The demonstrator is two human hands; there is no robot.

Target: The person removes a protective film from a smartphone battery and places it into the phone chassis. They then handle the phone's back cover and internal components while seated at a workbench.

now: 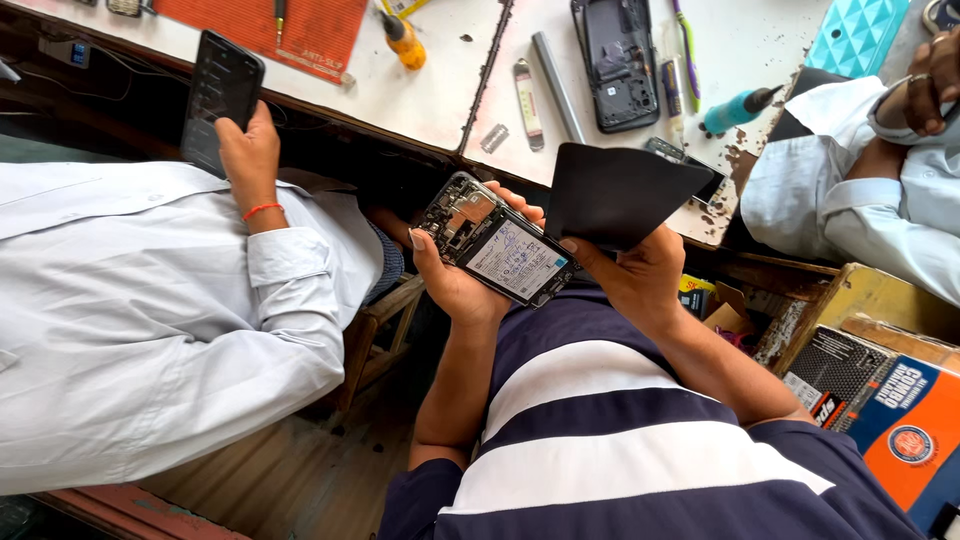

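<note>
My left hand (455,285) holds an opened phone (495,240) with its back off, so the battery and circuit board show. My right hand (640,272) grips a thin black back panel (615,192) just to the right of the phone, held up over the bench edge. The two hands are close together, and the panel's corner almost touches the phone. Below them I see my striped dark blue and white shirt (610,440).
The white bench (440,100) carries an orange mat (300,30), a stripped phone frame (620,60), a yellow screwdriver (405,42), a metal tube (557,85), a teal tool (740,108) and a teal case (855,35). A white-shirted person on the left holds a black phone (222,95). Another person's sleeve (850,190) is on the right, with boxes (890,420) below it.
</note>
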